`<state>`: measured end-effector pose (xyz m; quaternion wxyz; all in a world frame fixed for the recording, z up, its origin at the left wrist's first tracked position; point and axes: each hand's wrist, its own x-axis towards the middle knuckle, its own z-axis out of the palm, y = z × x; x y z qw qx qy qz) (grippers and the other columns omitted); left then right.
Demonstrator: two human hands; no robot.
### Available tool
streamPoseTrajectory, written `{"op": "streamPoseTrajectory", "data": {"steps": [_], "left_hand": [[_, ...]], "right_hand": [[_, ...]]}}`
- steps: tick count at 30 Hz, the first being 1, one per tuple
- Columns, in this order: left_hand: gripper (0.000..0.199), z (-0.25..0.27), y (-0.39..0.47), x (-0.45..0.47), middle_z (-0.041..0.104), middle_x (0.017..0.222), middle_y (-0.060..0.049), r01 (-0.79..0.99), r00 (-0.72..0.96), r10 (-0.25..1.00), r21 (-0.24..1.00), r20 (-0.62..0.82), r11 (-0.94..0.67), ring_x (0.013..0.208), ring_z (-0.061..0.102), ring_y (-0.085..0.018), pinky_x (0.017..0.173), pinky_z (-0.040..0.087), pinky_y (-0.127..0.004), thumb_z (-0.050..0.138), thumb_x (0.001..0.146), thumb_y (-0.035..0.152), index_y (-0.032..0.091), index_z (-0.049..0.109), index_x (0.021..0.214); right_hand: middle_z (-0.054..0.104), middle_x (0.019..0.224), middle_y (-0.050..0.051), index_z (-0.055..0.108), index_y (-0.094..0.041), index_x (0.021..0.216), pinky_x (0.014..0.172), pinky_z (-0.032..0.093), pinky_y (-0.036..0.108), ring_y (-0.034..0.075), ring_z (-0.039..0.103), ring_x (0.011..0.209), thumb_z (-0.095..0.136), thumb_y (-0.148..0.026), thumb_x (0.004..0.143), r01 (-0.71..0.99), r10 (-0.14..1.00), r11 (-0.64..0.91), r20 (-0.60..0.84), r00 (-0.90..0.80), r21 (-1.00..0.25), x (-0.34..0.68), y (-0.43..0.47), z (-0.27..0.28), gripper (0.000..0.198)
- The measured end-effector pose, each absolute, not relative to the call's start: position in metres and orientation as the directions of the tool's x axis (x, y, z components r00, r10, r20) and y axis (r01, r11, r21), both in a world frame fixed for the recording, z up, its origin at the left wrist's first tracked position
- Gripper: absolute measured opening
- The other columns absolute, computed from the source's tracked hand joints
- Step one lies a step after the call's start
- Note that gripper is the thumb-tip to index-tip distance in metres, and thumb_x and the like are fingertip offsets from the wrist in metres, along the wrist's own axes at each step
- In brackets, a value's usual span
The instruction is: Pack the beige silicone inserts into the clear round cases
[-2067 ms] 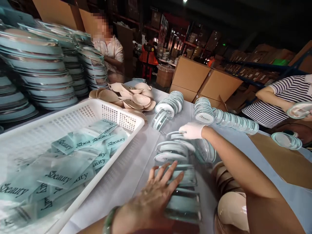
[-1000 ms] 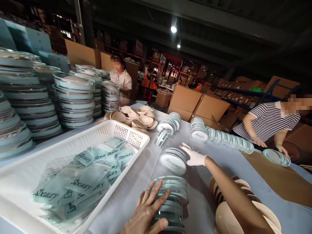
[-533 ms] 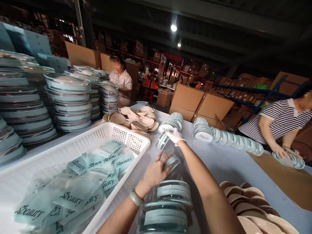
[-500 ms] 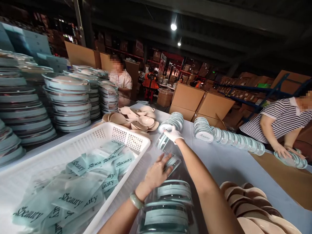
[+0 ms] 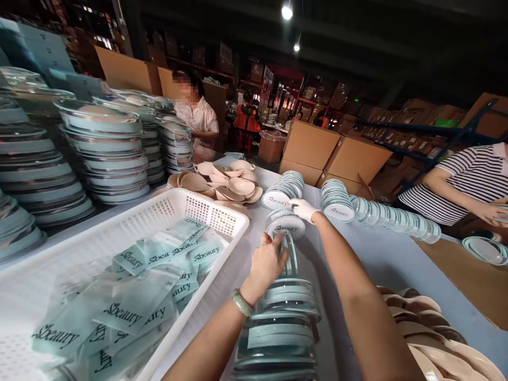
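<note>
On our table, the twelve-o'clock case now faces us, matching its row; left hand half-curled against another case, right hand, grip unclear.

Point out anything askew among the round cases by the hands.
The round case at the left hand looks askew: it stands turned nearly edge-on, while the lettered case beyond faces the camera.

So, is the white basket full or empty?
Neither: the white basket is partly filled. Printed pouches lie heaped inside, while its own bare white surface shows toward the left.
</note>
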<state>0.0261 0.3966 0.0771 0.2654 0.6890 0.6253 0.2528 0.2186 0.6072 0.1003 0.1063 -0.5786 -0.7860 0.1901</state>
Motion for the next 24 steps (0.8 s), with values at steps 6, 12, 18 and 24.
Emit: {"op": "streamPoseTrajectory", "data": {"steps": [6, 12, 18, 24], "left_hand": [[0.036, 0.079, 0.401, 0.023, 0.072, 0.08, -0.008, 0.453, 0.17, 0.985, 0.891, -0.043, -0.039, 0.079, 0.078, -0.028, 0.082, 0.057, -0.036, 0.057, 0.101, 0.037, 0.013, 0.064, 0.127], [0.026, 0.063, 0.385, 0.006, 0.074, 0.081, -0.006, 0.067, 0.337, 0.942, 0.997, -0.001, -0.023, 0.077, 0.078, -0.024, 0.075, 0.061, -0.034, 0.058, 0.097, 0.034, 0.014, 0.065, 0.113], [0.06, 0.052, 0.405, -0.004, 0.043, 0.164, -0.013, 0.519, 0.147, 0.95, 0.796, 0.277, -0.312, 0.155, 0.034, -0.037, 0.124, 0.031, -0.059, 0.059, 0.097, 0.051, 0.024, 0.052, 0.15], [0.06, 0.046, 0.419, 0.005, 0.051, 0.156, -0.008, 0.545, 0.409, 0.909, 0.776, 0.084, -0.317, 0.147, 0.047, -0.028, 0.121, 0.04, -0.048, 0.059, 0.097, 0.054, 0.033, 0.051, 0.152]], "right_hand": [[0.076, 0.102, 0.008, 0.075, -0.02, 0.109, 0.09, 0.052, 0.032, 0.026, 0.065, 0.097, 0.065, -0.042, 0.09, 0.863, 0.94, 0.273, -0.072, -0.334, -0.426, 0.219, 0.599, 0.082, 0.031], [0.074, 0.104, 0.008, 0.072, -0.016, 0.115, 0.09, 0.05, 0.034, 0.026, 0.062, 0.1, 0.056, -0.043, 0.096, 0.829, 0.921, 0.282, -0.105, -0.374, -0.482, 0.251, 0.566, 0.086, 0.037], [0.072, 0.088, 0.003, 0.075, -0.017, 0.092, 0.078, 0.055, 0.03, 0.022, 0.064, 0.085, 0.074, -0.056, 0.082, 0.792, 0.78, 0.356, -0.31, -0.544, -0.495, 0.237, 0.527, 0.109, 0.04], [0.068, 0.126, 0.016, 0.068, -0.019, 0.123, 0.096, 0.053, 0.044, 0.033, 0.062, 0.113, 0.076, -0.056, 0.08, 0.931, 0.953, 0.261, -0.088, -0.291, -0.257, 0.193, 0.585, 0.117, 0.057]]}}
